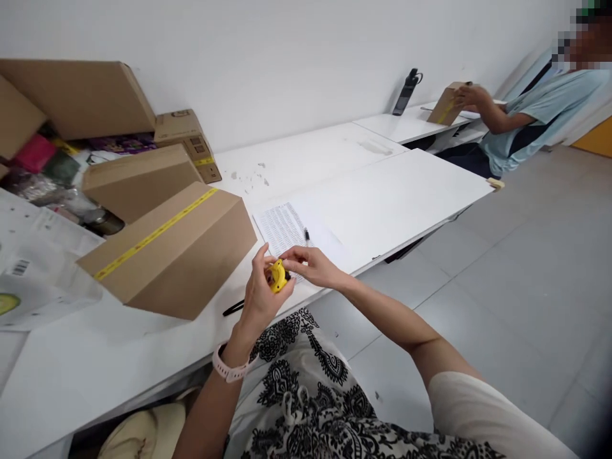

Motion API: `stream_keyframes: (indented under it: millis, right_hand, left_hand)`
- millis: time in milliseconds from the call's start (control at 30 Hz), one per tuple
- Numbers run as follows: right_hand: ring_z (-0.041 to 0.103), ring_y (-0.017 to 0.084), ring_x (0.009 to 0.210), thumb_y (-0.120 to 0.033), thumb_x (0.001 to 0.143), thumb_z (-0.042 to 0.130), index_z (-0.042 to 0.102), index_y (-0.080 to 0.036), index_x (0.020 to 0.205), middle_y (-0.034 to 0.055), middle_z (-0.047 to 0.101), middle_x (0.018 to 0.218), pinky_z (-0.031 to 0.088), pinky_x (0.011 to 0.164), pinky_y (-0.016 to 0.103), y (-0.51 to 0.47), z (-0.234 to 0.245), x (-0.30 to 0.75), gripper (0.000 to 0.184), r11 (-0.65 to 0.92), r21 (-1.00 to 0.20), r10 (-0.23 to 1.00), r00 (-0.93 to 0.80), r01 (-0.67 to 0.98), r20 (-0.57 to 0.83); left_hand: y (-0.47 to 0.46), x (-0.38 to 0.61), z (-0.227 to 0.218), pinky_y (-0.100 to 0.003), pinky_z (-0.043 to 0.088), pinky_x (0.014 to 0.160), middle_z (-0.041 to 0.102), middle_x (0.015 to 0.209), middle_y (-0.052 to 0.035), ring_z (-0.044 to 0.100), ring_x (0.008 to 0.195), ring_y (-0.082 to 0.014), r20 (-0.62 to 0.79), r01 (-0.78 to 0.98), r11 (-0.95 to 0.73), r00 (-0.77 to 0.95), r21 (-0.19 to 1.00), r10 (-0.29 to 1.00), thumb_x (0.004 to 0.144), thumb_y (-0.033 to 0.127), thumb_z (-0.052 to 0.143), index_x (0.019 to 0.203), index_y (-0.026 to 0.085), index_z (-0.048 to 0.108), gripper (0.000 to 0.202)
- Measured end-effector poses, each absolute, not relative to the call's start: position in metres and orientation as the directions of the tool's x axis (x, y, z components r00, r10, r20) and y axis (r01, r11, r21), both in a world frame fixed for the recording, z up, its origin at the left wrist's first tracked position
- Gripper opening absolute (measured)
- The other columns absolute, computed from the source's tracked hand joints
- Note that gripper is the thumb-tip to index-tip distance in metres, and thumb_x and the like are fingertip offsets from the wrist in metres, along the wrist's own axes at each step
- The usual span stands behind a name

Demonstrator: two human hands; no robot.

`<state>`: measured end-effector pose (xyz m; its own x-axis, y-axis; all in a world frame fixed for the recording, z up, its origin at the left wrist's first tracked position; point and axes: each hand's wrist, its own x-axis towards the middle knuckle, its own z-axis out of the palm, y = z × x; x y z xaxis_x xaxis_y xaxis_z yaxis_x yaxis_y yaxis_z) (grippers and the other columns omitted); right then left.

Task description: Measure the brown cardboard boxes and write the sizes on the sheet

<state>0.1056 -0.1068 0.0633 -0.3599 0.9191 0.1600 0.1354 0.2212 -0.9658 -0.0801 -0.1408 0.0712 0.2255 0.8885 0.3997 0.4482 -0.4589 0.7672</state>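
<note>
A small yellow tape measure (278,276) with black parts sits in my left hand (261,290), whose fingers and thumb are wrapped round it. My right hand (310,264) meets it from the other side, thumb and fingertips pinched at its upper edge. Exactly what those fingertips grip is too small to make out. A black strap (233,308) shows on the left of my left wrist. Beneath and beyond both hands lies a printed sheet (282,226) with a black pen (306,234) on it. Left of my hands rests a large closed carton (186,248) with yellow tape.
Behind the carton are a smaller box (186,137) and an open carton (81,95) full of packaged goods. A white bag (38,255) stands at the left on the white table (382,197). A co-worker (521,115) handles a box (447,105) near a dark bottle (406,92).
</note>
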Motion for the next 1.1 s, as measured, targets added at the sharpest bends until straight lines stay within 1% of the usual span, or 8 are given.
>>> stream_keyframes:
  millis: [133,233,400,600,767,900,1000,1100]
  right_hand:
    - [0.051,0.011,0.061,-0.054,0.078,0.077,0.065,-0.019,0.084,-0.0009,0.062,0.070,0.044,0.059,0.027,-0.120,0.085,0.068,0.038,0.076,-0.997,0.854,-0.516,0.000,0.065]
    - [0.050,0.011,0.062,-0.050,0.076,0.079,0.063,-0.020,0.079,-0.0013,0.059,0.069,0.045,0.060,0.027,-0.112,0.104,0.061,0.034,0.045,-0.998,0.810,-0.584,-0.038,0.059]
    - [0.056,0.015,0.073,-0.043,0.082,0.072,0.060,-0.020,0.076,0.0028,0.062,0.078,0.049,0.071,0.030,-0.041,0.148,0.084,0.027,0.104,-0.984,0.931,-0.335,-0.147,0.149]
    - [0.061,0.015,0.079,-0.032,0.089,0.062,0.063,-0.016,0.082,0.0052,0.066,0.083,0.049,0.078,0.029,0.053,0.168,0.071,0.018,-0.013,-0.983,0.968,-0.250,-0.184,0.034]
    - [0.065,0.017,0.096,-0.047,0.088,0.063,0.058,-0.019,0.082,0.0095,0.073,0.101,0.049,0.091,0.033,0.049,0.132,0.048,0.029,0.059,-0.984,0.958,-0.267,-0.169,0.103]
    - [0.065,0.019,0.103,-0.064,0.075,0.070,0.053,-0.021,0.079,0.0094,0.074,0.107,0.046,0.098,0.036,0.021,0.086,0.043,0.047,0.060,-0.969,0.960,-0.253,-0.239,0.122]
    - [0.064,0.019,0.101,-0.071,0.067,0.073,0.053,-0.021,0.079,0.0076,0.073,0.104,0.046,0.099,0.035,0.005,0.067,0.037,0.055,0.037,-0.973,0.968,-0.234,-0.227,0.091]
    - [0.062,0.017,0.096,-0.072,0.069,0.070,0.052,-0.021,0.079,0.0048,0.069,0.100,0.047,0.093,0.032,-0.008,0.084,0.032,0.055,0.118,-0.983,0.968,-0.204,-0.141,0.146]
  left_hand:
    - [-0.174,-0.118,0.087,-0.035,0.053,0.086,0.064,0.115,-0.0066,0.066,0.094,-0.0185,0.347,0.484,-0.393,0.186,0.782,0.919,0.078,0.029,0.073,0.152,0.029,0.028,0.087]
    - [-0.195,-0.155,0.099,-0.038,0.053,0.092,0.066,0.117,-0.0077,0.066,0.099,-0.0211,0.265,0.537,-0.289,0.123,0.793,0.956,0.078,0.035,0.074,0.150,0.027,0.035,0.083]
    - [-0.217,-0.238,0.124,-0.037,0.054,0.090,0.067,0.113,-0.0070,0.067,0.097,-0.0233,0.186,0.554,-0.089,-0.121,0.828,0.975,0.076,0.048,0.074,0.138,0.023,0.052,0.070]
    - [-0.215,-0.305,0.161,-0.030,0.053,0.078,0.072,0.096,-0.0058,0.066,0.089,-0.0231,0.038,0.438,0.070,-0.232,0.896,0.972,0.071,0.058,0.075,0.124,0.018,0.066,0.067]
    - [-0.223,-0.294,0.149,-0.031,0.054,0.074,0.073,0.107,-0.0104,0.067,0.092,-0.0253,0.040,0.450,0.072,-0.233,0.890,0.972,0.070,0.056,0.077,0.134,0.014,0.062,0.078]
    - [-0.222,-0.280,0.116,-0.033,0.055,0.068,0.072,0.087,-0.0057,0.068,0.083,-0.0249,-0.029,0.445,0.134,-0.235,0.885,0.972,0.070,0.052,0.076,0.149,0.009,0.048,0.094]
    - [-0.211,-0.276,0.108,-0.035,0.056,0.081,0.075,0.102,-0.0091,0.068,0.101,-0.0290,-0.039,0.382,0.112,-0.195,0.917,0.980,0.067,0.051,0.077,0.142,0.010,0.056,0.088]
    - [-0.204,-0.283,0.127,-0.039,0.056,0.090,0.075,0.116,-0.0117,0.066,0.113,-0.0332,-0.049,0.298,0.100,-0.174,0.949,0.983,0.063,0.053,0.080,0.127,0.013,0.068,0.077]
